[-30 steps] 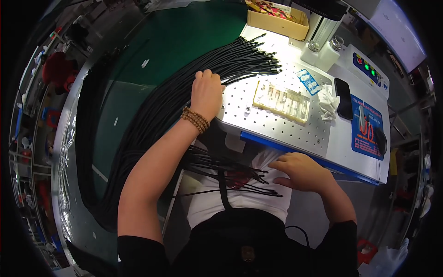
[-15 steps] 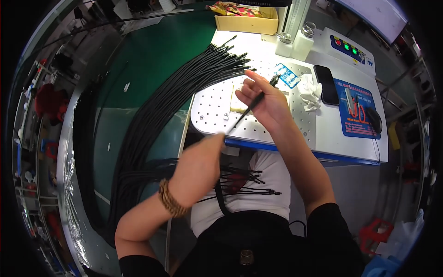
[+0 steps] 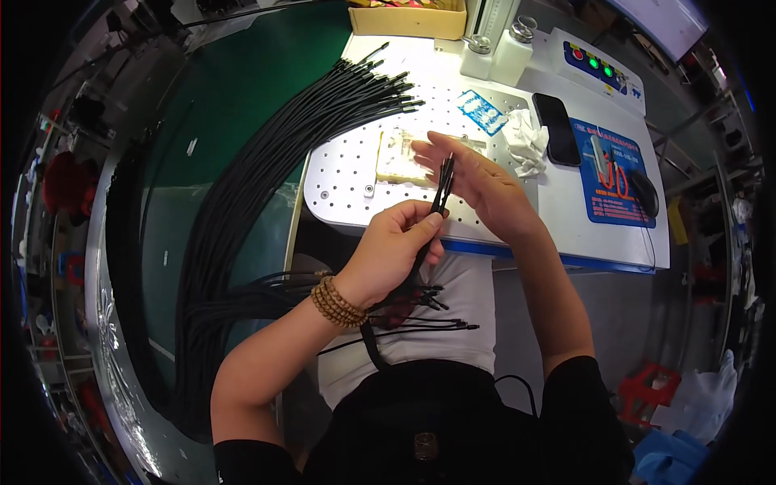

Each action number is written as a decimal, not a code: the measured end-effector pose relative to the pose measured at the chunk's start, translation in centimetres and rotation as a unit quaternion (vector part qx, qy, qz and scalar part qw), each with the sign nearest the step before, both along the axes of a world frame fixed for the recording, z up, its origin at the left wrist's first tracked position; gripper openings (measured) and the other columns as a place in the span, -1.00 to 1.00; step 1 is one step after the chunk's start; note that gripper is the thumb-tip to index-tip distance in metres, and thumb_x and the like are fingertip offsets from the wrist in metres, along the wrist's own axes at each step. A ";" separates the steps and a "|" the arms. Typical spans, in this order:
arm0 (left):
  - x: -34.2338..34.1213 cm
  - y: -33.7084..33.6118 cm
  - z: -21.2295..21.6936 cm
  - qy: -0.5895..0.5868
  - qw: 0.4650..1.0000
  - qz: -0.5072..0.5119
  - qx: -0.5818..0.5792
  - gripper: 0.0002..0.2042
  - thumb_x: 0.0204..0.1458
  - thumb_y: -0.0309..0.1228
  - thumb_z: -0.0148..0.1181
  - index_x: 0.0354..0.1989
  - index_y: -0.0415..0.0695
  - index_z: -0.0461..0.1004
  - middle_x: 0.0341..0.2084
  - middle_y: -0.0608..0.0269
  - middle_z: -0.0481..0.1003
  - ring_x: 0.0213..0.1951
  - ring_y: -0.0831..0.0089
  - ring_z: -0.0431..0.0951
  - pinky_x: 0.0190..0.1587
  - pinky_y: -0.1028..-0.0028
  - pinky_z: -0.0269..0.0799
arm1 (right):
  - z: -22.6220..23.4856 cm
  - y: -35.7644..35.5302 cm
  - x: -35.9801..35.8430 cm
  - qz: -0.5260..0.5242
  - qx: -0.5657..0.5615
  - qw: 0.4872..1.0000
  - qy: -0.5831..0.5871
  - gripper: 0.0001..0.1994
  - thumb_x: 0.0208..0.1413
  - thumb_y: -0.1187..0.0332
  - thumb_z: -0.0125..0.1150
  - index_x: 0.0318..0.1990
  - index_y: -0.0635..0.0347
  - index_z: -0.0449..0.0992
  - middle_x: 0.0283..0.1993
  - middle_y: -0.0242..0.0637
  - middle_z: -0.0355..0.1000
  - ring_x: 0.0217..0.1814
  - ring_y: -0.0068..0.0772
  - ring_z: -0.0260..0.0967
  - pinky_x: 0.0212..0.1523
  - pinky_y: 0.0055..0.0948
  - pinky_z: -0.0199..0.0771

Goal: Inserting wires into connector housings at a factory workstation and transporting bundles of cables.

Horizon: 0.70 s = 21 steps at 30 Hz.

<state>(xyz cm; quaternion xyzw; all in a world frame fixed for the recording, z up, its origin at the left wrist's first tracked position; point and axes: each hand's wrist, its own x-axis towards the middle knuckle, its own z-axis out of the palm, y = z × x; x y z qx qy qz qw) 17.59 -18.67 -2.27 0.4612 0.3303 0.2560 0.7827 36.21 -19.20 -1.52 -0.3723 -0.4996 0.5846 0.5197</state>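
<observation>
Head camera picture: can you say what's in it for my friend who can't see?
Two bare hands hold a thin black cable above a white holed table: the left hand grips it lower down, the right hand pinches its tip. A long bundle of black cables runs across the table's left side.

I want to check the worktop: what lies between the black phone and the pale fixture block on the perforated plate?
In the head view, a crumpled white cloth lies between the black phone and the pale fixture block; the right hand also reaches across there.

Black short sleeves, white apron, beaded wooden bracelet (image 3: 337, 302).
</observation>
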 end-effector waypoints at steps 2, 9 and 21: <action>0.3 -0.2 -0.3 0.049 0.996 0.037 0.063 -0.81 0.22 -0.46 0.09 -0.07 -0.29 0.44 -0.42 0.31 0.51 -0.41 0.60 0.52 -0.32 0.62 0.46 | -0.4 0.2 0.4 -0.065 -0.004 0.998 -0.002 -0.46 0.40 0.14 -0.26 0.35 0.37 0.09 0.33 0.03 0.20 0.40 -0.17 0.15 0.34 -0.26 0.18; 0.8 1.5 -0.7 0.062 0.986 0.108 0.112 -0.82 0.19 -0.51 0.11 -0.11 -0.35 0.41 -0.42 0.20 0.54 -0.45 0.57 0.56 -0.34 0.60 0.53 | -2.6 -0.7 1.2 -0.240 0.098 0.932 -0.253 -0.72 0.27 0.45 -0.03 0.09 0.28 0.43 0.02 -0.17 0.45 0.00 -0.32 0.44 0.09 -0.37 0.38; 4.2 4.1 -1.1 0.045 0.985 0.165 0.024 -0.85 0.18 -0.52 0.10 -0.19 -0.38 0.39 -0.45 0.16 0.56 -0.48 0.55 0.58 -0.38 0.60 0.54 | -3.6 -0.5 -0.4 -0.239 0.289 0.757 -0.536 -0.57 -0.13 0.62 0.08 0.00 0.26 0.50 -0.03 -0.12 0.38 0.06 -0.06 0.31 0.05 -0.18 0.28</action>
